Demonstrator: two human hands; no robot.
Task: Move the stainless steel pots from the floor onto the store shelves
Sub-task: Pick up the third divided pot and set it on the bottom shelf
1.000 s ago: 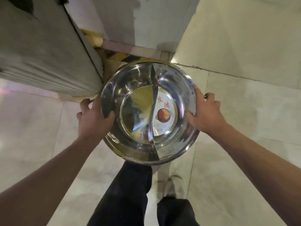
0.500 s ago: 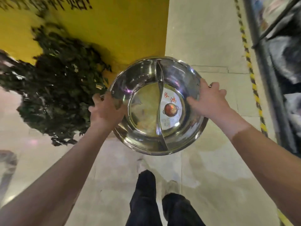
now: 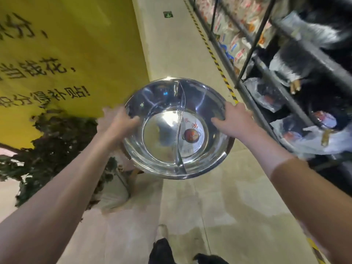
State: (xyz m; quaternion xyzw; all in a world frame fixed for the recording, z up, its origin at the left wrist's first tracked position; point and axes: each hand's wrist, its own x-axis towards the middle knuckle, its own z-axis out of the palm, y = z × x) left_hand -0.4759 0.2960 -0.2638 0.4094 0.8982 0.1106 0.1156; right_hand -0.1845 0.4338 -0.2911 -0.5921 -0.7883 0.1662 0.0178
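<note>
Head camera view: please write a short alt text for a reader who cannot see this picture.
A person's left hand and right hand grip opposite rims of a divided stainless steel pot with a round label inside, held above a tiled floor. Store shelves with packaged goods stand at right, a yellow wall at left.

Dark metal shelves [image 3: 266, 73] hold plastic-wrapped goods [image 3: 266, 96].
</note>
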